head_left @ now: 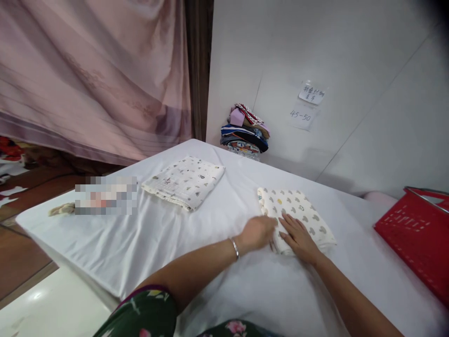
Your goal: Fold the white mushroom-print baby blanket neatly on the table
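A table (115,243) covered with a white sheet carries everything. On it lie a folded cream cloth with grey hearts (305,213) near the front, a second folded patterned cloth (184,181) well apart to the left, and a stack of folded clothes (245,133) at the far edge by the wall. A red basket (417,238) sits at the right edge.

A pixelated patch (105,195) at centre left blurred whatever lay there on the surface (140,243). The red basket (417,234) was cut off by the right edge. Handwriting on the upper note (312,93) was too small to read. The left hand (257,232) hid the near corner of the folded cloth (298,210), its fingers out of sight. The curtain (91,70) ran past the top left.
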{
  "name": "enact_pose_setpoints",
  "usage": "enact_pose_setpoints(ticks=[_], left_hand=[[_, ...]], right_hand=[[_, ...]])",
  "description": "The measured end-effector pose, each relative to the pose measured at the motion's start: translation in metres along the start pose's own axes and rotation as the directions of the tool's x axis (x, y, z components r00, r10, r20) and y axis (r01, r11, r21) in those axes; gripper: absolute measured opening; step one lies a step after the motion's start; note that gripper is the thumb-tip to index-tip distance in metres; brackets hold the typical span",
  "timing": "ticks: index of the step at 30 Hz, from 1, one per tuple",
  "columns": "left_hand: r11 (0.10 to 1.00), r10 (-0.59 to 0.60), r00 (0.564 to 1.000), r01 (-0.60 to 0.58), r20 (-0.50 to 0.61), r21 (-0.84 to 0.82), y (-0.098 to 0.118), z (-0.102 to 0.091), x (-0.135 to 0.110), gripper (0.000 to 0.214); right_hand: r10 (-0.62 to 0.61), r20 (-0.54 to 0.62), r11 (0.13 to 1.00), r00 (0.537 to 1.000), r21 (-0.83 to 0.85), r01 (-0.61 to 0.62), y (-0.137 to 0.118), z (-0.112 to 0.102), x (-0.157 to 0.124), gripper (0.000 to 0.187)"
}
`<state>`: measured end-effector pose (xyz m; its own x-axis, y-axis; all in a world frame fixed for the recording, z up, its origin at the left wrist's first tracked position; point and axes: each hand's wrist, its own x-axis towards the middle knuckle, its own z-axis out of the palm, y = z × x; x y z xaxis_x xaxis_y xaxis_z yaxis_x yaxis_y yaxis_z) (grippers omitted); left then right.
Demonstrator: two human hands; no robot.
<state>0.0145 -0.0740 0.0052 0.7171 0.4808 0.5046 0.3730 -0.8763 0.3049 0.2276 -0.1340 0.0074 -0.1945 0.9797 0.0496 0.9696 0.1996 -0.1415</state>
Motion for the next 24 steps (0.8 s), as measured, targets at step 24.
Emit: enact_pose_setpoints(ticks=[24], left_hand=[[0.581, -0.744, 0.641, 0.760, 0.189, -0.291, -0.128, 0.023, 0.109, 0.033]], right_hand=[[-0.040, -0.023, 0.995, 0.999, -0.087, 0.038, -0.007, 0.003, 0.004, 0.047]])
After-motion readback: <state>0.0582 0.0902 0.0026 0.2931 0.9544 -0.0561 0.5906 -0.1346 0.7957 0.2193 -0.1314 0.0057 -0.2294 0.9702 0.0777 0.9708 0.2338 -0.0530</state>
